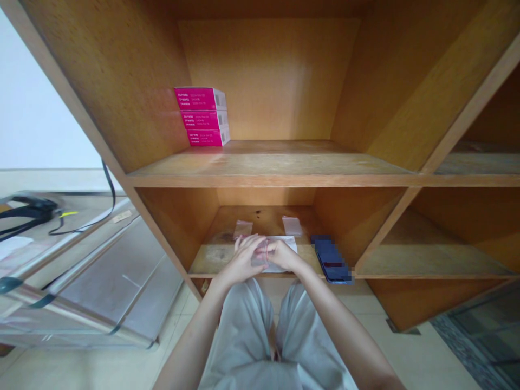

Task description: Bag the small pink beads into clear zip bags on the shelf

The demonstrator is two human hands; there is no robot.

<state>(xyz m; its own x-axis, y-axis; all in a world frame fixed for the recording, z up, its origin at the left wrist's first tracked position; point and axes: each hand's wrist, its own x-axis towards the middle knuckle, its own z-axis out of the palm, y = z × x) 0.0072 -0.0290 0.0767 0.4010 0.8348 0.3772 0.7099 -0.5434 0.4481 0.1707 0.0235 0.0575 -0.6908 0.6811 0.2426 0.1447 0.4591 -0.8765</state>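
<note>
Both my hands meet at the front of the lower shelf (211, 261) of a wooden unit. My left hand (242, 259) and my right hand (281, 254) are closed on a small clear plastic bag (260, 253) held between them. Under the hands lies a white sheet or flat bag (287, 242). Two more small clear bags lie further back on the shelf, one (242, 228) on the left and one (292, 225) on the right. A dark blue phone (332, 260) rests just right of my right hand.
Three pink boxes (203, 116) are stacked at the back left of the upper shelf (284, 162). Open compartments continue to the right. Plastic-wrapped flat panels (93, 281) and black cables (28, 211) lie on the floor to the left. My knees in light trousers are below.
</note>
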